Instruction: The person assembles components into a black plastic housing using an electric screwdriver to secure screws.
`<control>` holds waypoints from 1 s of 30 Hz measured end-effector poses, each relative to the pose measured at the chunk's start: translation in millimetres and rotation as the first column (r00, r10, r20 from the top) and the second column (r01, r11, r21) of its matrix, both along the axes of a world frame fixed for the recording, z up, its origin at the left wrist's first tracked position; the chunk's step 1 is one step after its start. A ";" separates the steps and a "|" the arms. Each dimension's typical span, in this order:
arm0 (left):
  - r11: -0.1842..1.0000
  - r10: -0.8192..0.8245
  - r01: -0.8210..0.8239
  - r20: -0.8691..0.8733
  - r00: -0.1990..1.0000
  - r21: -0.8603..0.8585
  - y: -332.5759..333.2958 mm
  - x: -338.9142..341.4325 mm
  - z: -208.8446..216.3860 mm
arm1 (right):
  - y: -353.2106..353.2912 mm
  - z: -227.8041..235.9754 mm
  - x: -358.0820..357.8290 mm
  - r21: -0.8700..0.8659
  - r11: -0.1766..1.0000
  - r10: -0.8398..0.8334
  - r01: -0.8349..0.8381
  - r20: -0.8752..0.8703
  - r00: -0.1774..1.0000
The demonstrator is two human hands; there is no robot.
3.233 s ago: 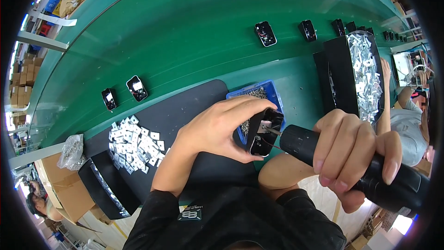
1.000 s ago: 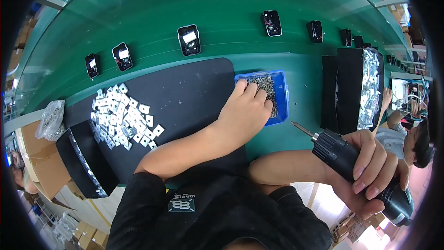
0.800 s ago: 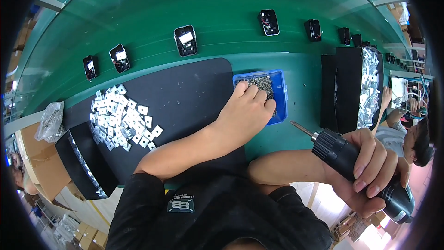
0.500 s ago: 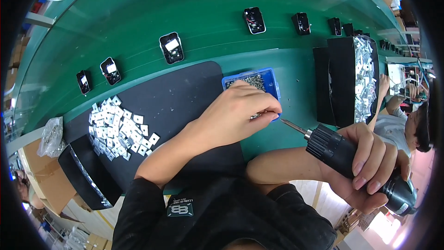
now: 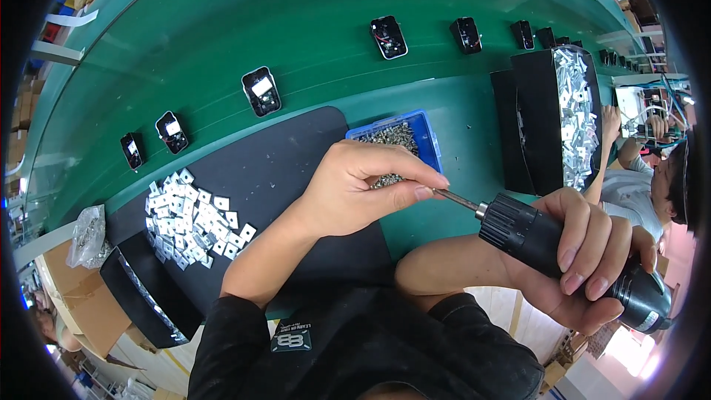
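Note:
My left hand (image 5: 359, 189) is closed in a pinch, thumb and forefinger together, on what looks like a tiny screw, mostly hidden by the fingertips. Below and behind this hand sits a blue tray (image 5: 434, 150) of small silver screws (image 5: 396, 135). A black electric screwdriver (image 5: 522, 233) lies in my right hand (image 5: 592, 259), whose fingers wrap round its body. Its long metal bit (image 5: 461, 201) points left, and the bit's end meets the left thumb and fingertip.
Small open black casings (image 5: 261, 92) with electronics stand in a row along the green surface beyond. White square plates (image 5: 194, 222) are heaped on the black mat (image 5: 296, 141). A black box (image 5: 544, 118) of silver pieces stands right; another person (image 5: 629, 185) sits beyond it.
My left hand has turned, bringing its thumb and forefinger to the end of the bit. The screwdriver has shifted slightly left, closing the gap. More of the screw tray shows. The whole view has tilted slightly.

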State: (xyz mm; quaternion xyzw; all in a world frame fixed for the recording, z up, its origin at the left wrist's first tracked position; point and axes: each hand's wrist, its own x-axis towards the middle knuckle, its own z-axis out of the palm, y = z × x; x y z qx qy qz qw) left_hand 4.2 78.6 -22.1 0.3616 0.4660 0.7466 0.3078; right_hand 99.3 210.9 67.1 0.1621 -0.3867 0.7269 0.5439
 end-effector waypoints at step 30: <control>0.971 0.226 -0.232 -0.521 0.823 0.055 -5.0 -2.7 5.7 | 9.6 -4.5 -2.3 0.110 0.980 0.161 -0.163 0.027 0.987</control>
